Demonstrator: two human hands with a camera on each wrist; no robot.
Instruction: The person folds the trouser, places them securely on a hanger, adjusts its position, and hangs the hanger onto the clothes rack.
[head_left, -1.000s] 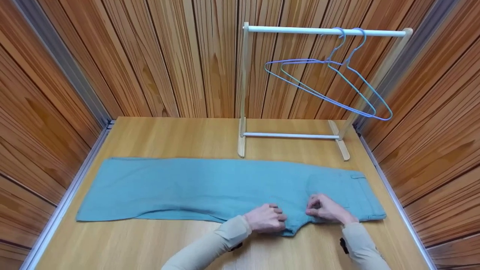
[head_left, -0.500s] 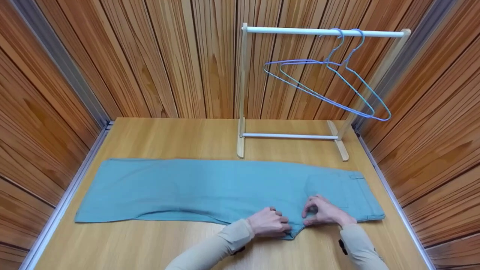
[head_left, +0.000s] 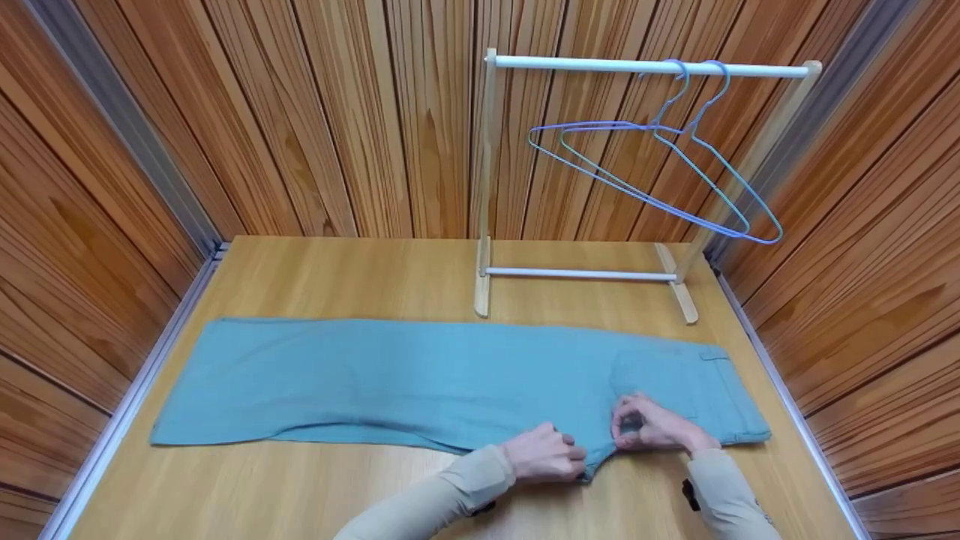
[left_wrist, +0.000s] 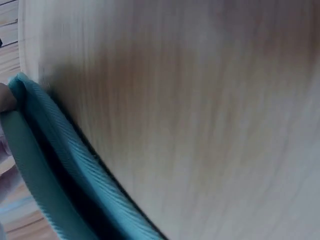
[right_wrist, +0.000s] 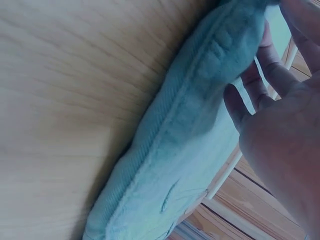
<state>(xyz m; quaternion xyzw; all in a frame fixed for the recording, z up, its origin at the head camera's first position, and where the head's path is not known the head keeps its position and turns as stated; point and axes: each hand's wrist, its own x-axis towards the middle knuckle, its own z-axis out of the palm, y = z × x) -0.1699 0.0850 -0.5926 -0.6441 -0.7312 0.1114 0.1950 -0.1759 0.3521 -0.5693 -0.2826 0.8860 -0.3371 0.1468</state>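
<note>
Teal trousers (head_left: pixel 420 382), folded lengthwise, lie flat with the waistband on the right and the leg hems on the left. My left hand (head_left: pixel 541 454) grips the near edge by the pointed crotch, its fingers curled on the cloth. In the left wrist view the layered cloth edge (left_wrist: pixel 75 160) gapes a little, with fingertips at its corner. Just to the right, my right hand (head_left: pixel 651 425) pinches the crotch seam edge between thumb and forefinger. Its other fingers rest over the fabric in the right wrist view, beside the thick stitched seam (right_wrist: pixel 185 105).
Behind the trousers stands a small garment rack (head_left: pixel 484 187) with a white top bar (head_left: pixel 585 64). Two bluish-purple wire hangers (head_left: pixel 652 196) hang from its right half. Wood-panelled walls enclose the wooden table (head_left: pixel 345 277) at the back and both sides.
My left hand has slid slightly right and toward me along the crotch edge. The right hand has opened its finger loop a little and shifted down to the edge.
</note>
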